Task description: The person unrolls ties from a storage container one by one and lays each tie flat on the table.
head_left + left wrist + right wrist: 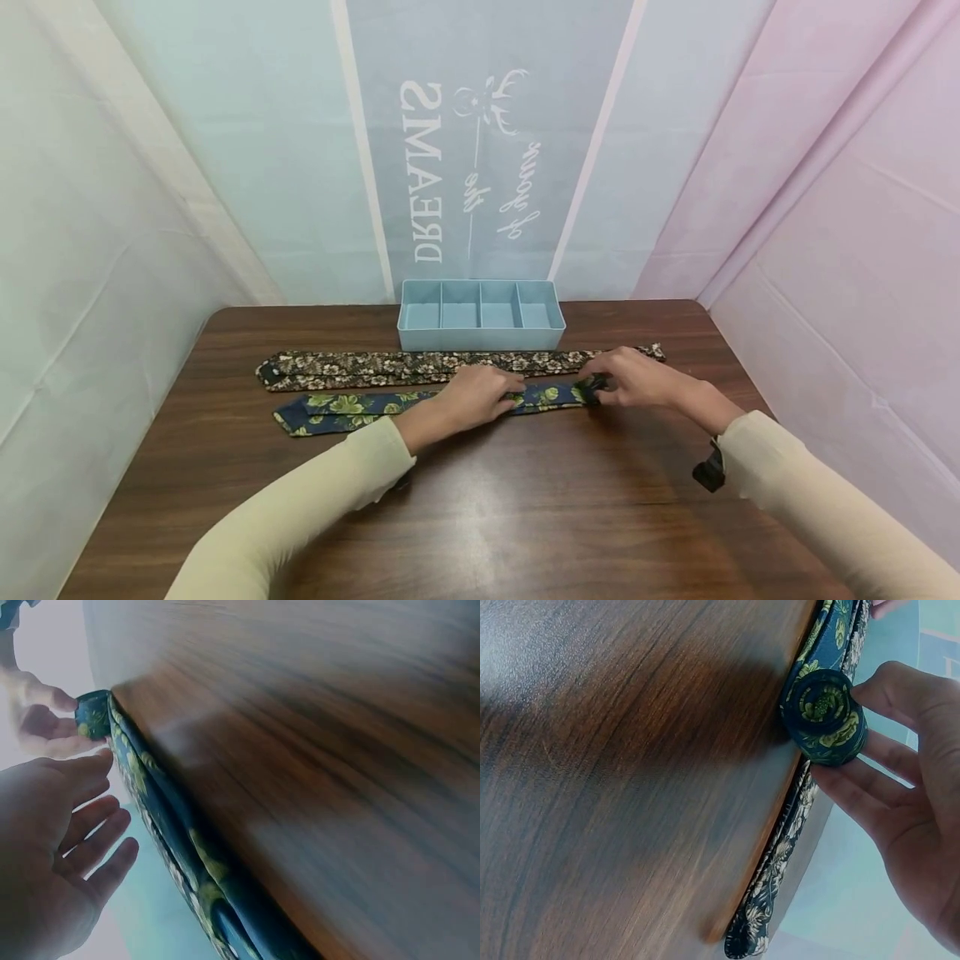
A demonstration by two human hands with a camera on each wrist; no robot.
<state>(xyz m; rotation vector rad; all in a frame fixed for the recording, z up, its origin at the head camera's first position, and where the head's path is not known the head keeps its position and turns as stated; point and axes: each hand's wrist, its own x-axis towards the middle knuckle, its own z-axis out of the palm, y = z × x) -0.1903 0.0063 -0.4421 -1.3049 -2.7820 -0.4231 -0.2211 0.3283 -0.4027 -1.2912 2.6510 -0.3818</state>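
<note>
A navy necktie with yellow-green flowers point(337, 407) lies folded lengthwise on the table, its right end rolled into a coil point(821, 712). My right hand point(633, 379) grips that coil, thumb on one side and fingers on the other. Over the middle of the same necktie is my left hand point(474, 395), its fingers loosely extended in the left wrist view; whether they touch the fabric I cannot tell. Behind it, a dark necktie with cream and brown flowers point(375, 365) stretches flat and roughly parallel, partly hidden by both hands.
A light blue box point(480, 338) with several compartments stands at the table's back edge, behind the ties. The brown wooden table point(525, 517) extends toward me. Pale fabric curtains point(300, 167) surround the back and sides.
</note>
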